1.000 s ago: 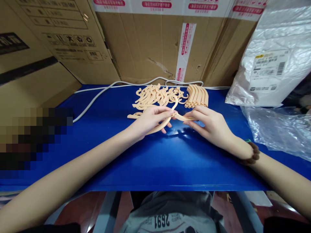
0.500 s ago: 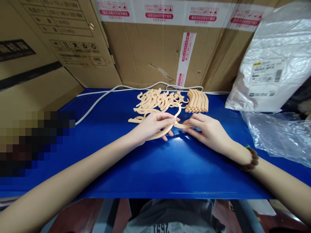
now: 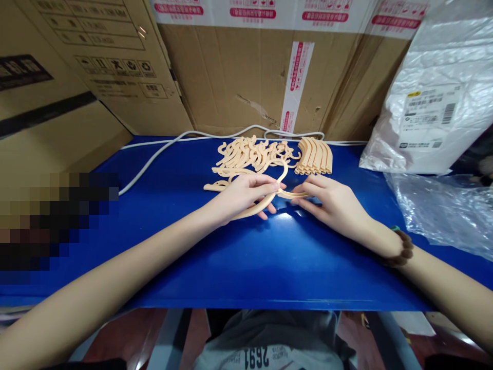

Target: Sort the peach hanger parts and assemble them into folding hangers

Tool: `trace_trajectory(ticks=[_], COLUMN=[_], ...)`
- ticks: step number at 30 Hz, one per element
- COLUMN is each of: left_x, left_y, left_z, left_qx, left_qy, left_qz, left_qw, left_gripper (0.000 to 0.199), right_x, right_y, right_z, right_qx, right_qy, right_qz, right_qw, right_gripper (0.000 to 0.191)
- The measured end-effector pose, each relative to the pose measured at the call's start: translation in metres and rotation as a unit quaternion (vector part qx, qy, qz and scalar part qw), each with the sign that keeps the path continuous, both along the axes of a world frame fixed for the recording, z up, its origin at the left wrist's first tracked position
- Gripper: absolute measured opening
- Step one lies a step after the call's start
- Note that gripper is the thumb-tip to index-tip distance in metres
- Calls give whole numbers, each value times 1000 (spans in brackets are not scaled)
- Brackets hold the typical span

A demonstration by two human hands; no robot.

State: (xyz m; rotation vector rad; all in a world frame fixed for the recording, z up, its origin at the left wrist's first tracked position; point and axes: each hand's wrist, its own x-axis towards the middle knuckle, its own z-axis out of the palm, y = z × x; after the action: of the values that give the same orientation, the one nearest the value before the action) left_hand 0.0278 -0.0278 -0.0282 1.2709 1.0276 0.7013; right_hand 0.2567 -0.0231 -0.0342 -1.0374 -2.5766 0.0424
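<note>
Grip, left hand (image 3: 244, 196): thumb and fingers closed around the joint of the hanger (image 3: 284, 174), just below its hook.
Grip, right hand (image 3: 337, 204): fingertips pinched on the curved strip (image 3: 293, 195), other fingers bent.
Hanger, appearance: pale beige, smooth; open rounded hook upward, one bowed arm running down-left beneath the left palm.
Curved strip, appearance: same beige, slender, channelled along its length; inner end at the hanger's joint. Full seating: cannot tell.
Hanger, place: over the mid-width of the blue table (image 3: 277, 267), between far and near edges; contact with the tabletop unclear.
Change: both holds match the half-second-earlier frame; against one second ago, the strip's inner end appears tucked closer to the joint.
Loose pieces (image 3: 248, 153): beige hooked parts, heaped toward the table's far edge, beyond the left hand.
Strip rows (image 3: 316, 155): matching curved parts, side by side, right of the heap.
Cable (image 3: 154, 160): white, along the far edge, bending down at left.
Parcel (image 3: 427, 115): white, labelled, at the far right corner.
Clear plastic (image 3: 442, 210): crumpled, along the right edge.
</note>
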Motion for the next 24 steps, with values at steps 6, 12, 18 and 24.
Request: trace_trajectory(ticks=[6, 12, 18, 24], left_x=[0, 0, -1, -1], left_y=[1, 1, 1, 2], left_z=[-2, -1, 0, -1], left_qx=[1, 0, -3, 5], left_qy=[0, -5, -5, -1], left_qz=[-2, -5, 0, -4], left_qw=[1000, 1000, 1000, 1000], left_gripper=[29, 27, 26, 25], right_x=[1, 1, 1, 2], right_y=[1, 0, 1, 2], right_z=[-1, -1, 0, -1], right_qx=[-5, -4, -26, -43], right_qy=[-1, 8, 19, 31], right_qz=[-2, 0, 9, 12], right_qw=[1000, 1000, 999, 999], right_gripper=[23, 23, 23, 21])
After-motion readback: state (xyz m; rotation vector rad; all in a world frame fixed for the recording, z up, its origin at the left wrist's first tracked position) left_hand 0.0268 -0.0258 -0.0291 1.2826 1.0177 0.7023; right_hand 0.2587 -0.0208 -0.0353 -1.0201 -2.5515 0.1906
